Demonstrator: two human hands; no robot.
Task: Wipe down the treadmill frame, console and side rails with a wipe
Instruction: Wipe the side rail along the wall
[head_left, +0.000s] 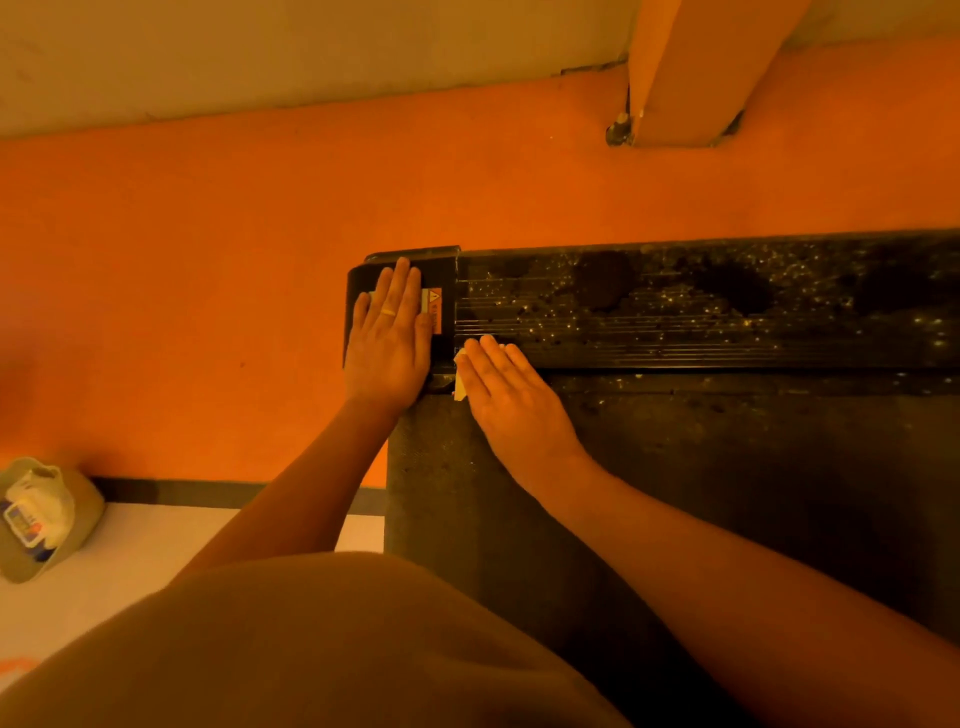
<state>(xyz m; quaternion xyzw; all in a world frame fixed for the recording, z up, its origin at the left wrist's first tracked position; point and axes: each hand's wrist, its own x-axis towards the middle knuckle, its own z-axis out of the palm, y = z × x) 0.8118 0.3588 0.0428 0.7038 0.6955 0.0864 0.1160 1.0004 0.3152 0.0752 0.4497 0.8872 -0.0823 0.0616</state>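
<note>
Nearest, at 8 o'clock, a soft pack (36, 514) with a blue label sits in an olive pouch. Its print is too small to read.

Past the forearms lies the dark treadmill belt (675, 493). At its 12 o'clock edge the right hand (511, 395) lies flat, fingers straight and close together, pressing the pale wipe (460, 382) down where the belt meets the near end of the side rail (701, 312). Only a corner of the wipe shows past the fingers.

At 9 o'clock from it, the left hand (389, 338) rests flat with straight fingers on the black end cap (441, 270), probably as a brace. A pale scrap peeks from under its fingers; I cannot tell what it is.

The grooved rail runs off toward 3 o'clock, speckled with pale dust and dark blotches. The stroke would go best along the grooves under an even flat palm, turning the wipe to a fresh face once it is loaded.

Beside the left hand, an orange warning label (432, 306) shows a triangle; its text is illegible.
</note>
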